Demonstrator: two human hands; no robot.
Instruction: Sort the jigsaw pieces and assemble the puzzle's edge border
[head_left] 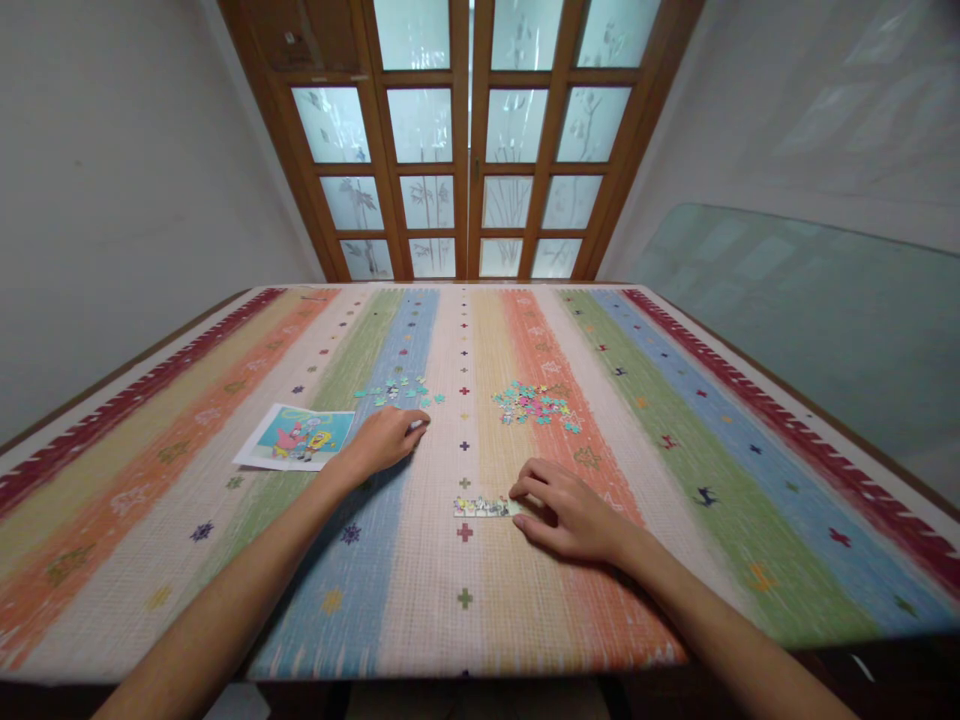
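Note:
My left hand [388, 440] is over the table, just in front of a loose scatter of turquoise jigsaw puzzle pieces [397, 391]. Its thumb and fingers are pinched together; whatever may be between them is too small to make out. Nearer to me lies a short strip of joined puzzle pieces [480, 507], light with yellow and dark patches. My right hand [570, 510] rests at the strip's right end, with thumb and forefinger gripping that end. Beyond it sits a denser pile of turquoise and pink puzzle pieces [531, 403].
A printed cartoon picture sheet [300, 438] lies left of my left hand, partly behind the forearm. A striped, patterned tablecloth [435, 620] covers the table. Wooden doors with glass panes [469, 140] stand beyond the far edge, and a pale green panel [810, 330] leans at the right wall.

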